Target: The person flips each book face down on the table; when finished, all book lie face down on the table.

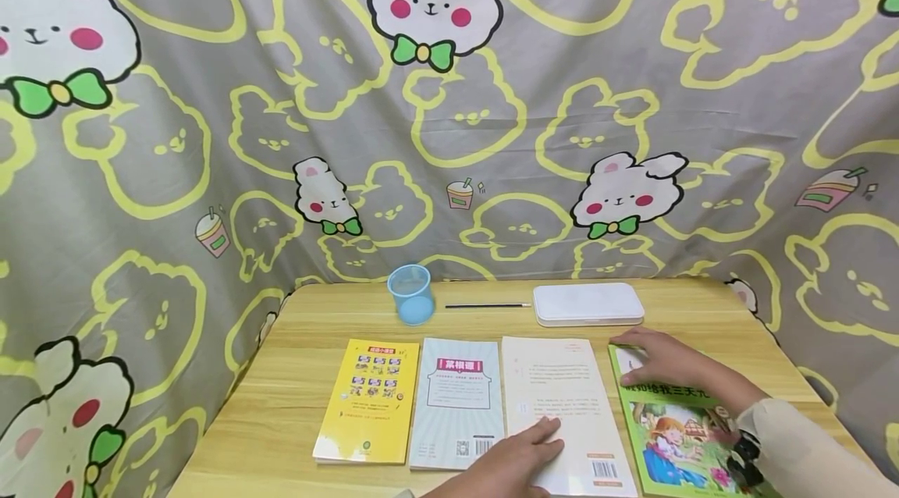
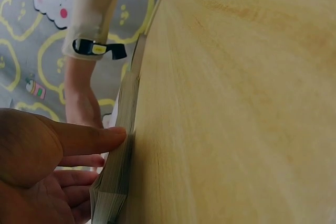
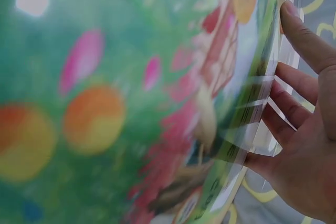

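A cream book with printed text and a barcode lies on the table. My left hand rests over its lower left part, fingers extended on the cover. In the left wrist view the thumb touches the edge of its page block. To the right lies a green picture book showing a child in a garden. My right hand is over its upper part, fingertips near the top left corner. In the right wrist view extended fingers touch the glossy cover's edge.
Further left lie a pale blue book and a yellow book. Behind the row stand a blue mesh cup, a thin black pencil and a white case. A patterned curtain surrounds the wooden table.
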`<state>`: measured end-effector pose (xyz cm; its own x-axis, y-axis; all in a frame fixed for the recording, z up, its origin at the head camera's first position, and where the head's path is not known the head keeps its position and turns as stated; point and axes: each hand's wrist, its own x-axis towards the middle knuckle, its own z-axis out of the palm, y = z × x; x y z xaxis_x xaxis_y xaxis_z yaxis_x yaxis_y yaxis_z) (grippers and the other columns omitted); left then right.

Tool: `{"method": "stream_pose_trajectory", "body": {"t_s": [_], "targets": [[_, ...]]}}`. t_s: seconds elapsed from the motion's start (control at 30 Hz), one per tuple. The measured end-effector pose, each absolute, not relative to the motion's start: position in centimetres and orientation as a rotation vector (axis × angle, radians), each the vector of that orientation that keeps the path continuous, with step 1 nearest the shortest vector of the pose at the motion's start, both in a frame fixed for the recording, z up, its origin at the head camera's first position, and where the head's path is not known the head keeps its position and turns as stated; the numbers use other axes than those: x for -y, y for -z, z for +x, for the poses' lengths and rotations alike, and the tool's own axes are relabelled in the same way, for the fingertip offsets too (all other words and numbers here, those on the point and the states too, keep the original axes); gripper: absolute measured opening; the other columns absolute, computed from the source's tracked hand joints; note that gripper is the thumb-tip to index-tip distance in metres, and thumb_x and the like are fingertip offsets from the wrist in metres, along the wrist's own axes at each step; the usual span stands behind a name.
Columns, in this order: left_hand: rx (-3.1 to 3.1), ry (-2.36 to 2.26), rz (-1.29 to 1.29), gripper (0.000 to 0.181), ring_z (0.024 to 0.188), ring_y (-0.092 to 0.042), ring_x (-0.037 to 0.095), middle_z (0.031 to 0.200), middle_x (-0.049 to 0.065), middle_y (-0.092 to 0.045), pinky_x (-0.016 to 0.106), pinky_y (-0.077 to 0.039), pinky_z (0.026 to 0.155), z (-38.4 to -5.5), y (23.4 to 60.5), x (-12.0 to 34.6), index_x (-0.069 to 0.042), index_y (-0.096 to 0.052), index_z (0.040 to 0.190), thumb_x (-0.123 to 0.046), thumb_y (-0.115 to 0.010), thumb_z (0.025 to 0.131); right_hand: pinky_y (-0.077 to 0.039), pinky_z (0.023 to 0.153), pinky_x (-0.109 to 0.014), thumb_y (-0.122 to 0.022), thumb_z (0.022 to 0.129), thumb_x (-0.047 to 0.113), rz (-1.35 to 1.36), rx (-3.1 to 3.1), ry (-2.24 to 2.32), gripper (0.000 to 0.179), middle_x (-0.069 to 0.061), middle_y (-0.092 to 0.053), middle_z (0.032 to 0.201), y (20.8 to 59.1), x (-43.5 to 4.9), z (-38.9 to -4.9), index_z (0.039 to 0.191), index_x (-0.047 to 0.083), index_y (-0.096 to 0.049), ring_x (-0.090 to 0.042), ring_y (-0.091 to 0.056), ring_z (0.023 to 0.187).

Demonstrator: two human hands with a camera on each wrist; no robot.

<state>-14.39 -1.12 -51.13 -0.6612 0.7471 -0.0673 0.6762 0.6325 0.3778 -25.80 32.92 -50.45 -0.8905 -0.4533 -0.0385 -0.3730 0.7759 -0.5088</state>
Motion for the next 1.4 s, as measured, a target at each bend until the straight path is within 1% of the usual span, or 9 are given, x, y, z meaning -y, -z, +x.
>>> {"method": "stream_pose_trajectory", "body": {"t_s": [0.37, 0.5, 0.67, 0.83, 0.97, 1.1, 1.27, 1.33, 1.4], "targets": [[-2.646, -0.468, 1.181, 0.071, 0.149, -0.039, 0.013, 0.163, -0.002, -0.041, 0.022, -0.042, 0.113, -14.3, 51.0, 1.2, -0.012, -0.059, 0.147, -0.026, -0.086, 0.083, -0.056, 0.086, -0.048, -0.084, 0.082, 0.048, -0.625, -2.829, 0.757, 0.077, -0.014, -0.064, 0.127, 50.9, -35.5, -25.5, 0.138, 0.001, -0.062, -0.036, -0.063, 0.112], [-2.649, -0.471, 1.194, 0.071, 0.149, -0.039, 0.014, 0.163, -0.001, -0.042, 0.022, -0.042, 0.113, -14.3, 51.0, 1.2, -0.012, -0.059, 0.146, -0.025, -0.087, 0.082, -0.056, 0.083, -0.043, -0.084, 0.083, 0.048, -0.619, -2.827, 0.771, 0.077, -0.014, -0.064, 0.125, 50.9, -36.3, -25.2, 0.139, 0.0, -0.062, -0.034, -0.063, 0.11], [-2.652, -0.46, 1.194, 0.071, 0.149, -0.039, 0.013, 0.163, -0.001, -0.042, 0.021, -0.042, 0.113, -14.4, 51.2, 1.1, -0.012, -0.059, 0.146, -0.026, -0.087, 0.082, -0.056, 0.082, -0.041, -0.083, 0.083, 0.046, -0.568, -2.826, 0.805, 0.075, -0.02, -0.062, 0.13, 50.7, -37.2, -24.8, 0.139, -0.001, -0.062, -0.038, -0.062, 0.113], [-2.66, -0.44, 1.199, 0.071, 0.149, -0.039, 0.013, 0.163, -0.002, -0.041, 0.021, -0.042, 0.113, -14.5, 51.2, 1.1, -0.013, -0.059, 0.147, -0.027, -0.087, 0.082, -0.055, 0.084, -0.043, -0.083, 0.084, 0.044, -0.521, -2.843, 0.809, 0.072, -0.022, -0.062, 0.131, 50.7, -38.1, -24.5, 0.138, -0.001, -0.063, -0.04, -0.062, 0.115], [-2.661, -0.44, 1.203, 0.071, 0.149, -0.039, 0.013, 0.163, -0.001, -0.042, 0.021, -0.042, 0.113, -14.5, 51.2, 1.1, -0.013, -0.059, 0.146, -0.027, -0.087, 0.082, -0.054, 0.092, -0.055, -0.083, 0.084, 0.043, -0.491, -2.862, 0.81, 0.07, -0.024, -0.062, 0.132, 51.1, -39.0, -24.5, 0.135, 0.0, -0.064, -0.047, -0.058, 0.12], [-2.659, -0.439, 1.209, 0.071, 0.149, -0.039, 0.013, 0.163, -0.001, -0.042, 0.021, -0.042, 0.113, -14.5, 51.2, 1.1, -0.013, -0.059, 0.146, -0.027, -0.087, 0.082, -0.051, 0.096, -0.06, -0.083, 0.084, 0.041, -0.475, -2.867, 0.835, 0.067, -0.025, -0.063, 0.132, 51.5, -39.9, -24.5, 0.134, 0.001, -0.066, -0.051, -0.056, 0.124], [-2.653, -0.434, 1.199, 0.071, 0.149, -0.039, 0.013, 0.163, -0.002, -0.041, 0.021, -0.042, 0.113, -14.5, 51.2, 1.1, -0.013, -0.059, 0.147, -0.027, -0.087, 0.083, -0.054, 0.09, -0.043, -0.082, 0.085, 0.043, -0.501, -2.87, 0.836, 0.063, -0.019, -0.066, 0.128, 51.8, -41.0, -24.8, 0.132, 0.003, -0.068, -0.044, -0.06, 0.119], [-2.654, -0.427, 1.193, 0.071, 0.149, -0.039, 0.012, 0.163, -0.003, -0.041, 0.021, -0.042, 0.113, -14.4, 51.1, 1.0, -0.014, -0.059, 0.147, -0.027, -0.087, 0.082, -0.054, 0.085, -0.035, -0.082, 0.086, 0.042, -0.508, -2.866, 0.85, 0.061, -0.016, -0.067, 0.126, 51.9, -41.5, -24.9, 0.131, 0.004, -0.068, -0.033, -0.063, 0.114], [-2.66, -0.414, 1.191, 0.071, 0.149, -0.039, 0.012, 0.163, -0.003, -0.041, 0.021, -0.042, 0.112, -14.4, 51.0, 1.0, -0.014, -0.059, 0.147, -0.027, -0.087, 0.082, -0.054, 0.083, -0.029, -0.082, 0.087, 0.039, -0.514, -2.852, 0.884, 0.058, -0.014, -0.067, 0.125, 52.0, -41.9, -24.9, 0.13, 0.003, -0.068, -0.02, -0.063, 0.11]]}}
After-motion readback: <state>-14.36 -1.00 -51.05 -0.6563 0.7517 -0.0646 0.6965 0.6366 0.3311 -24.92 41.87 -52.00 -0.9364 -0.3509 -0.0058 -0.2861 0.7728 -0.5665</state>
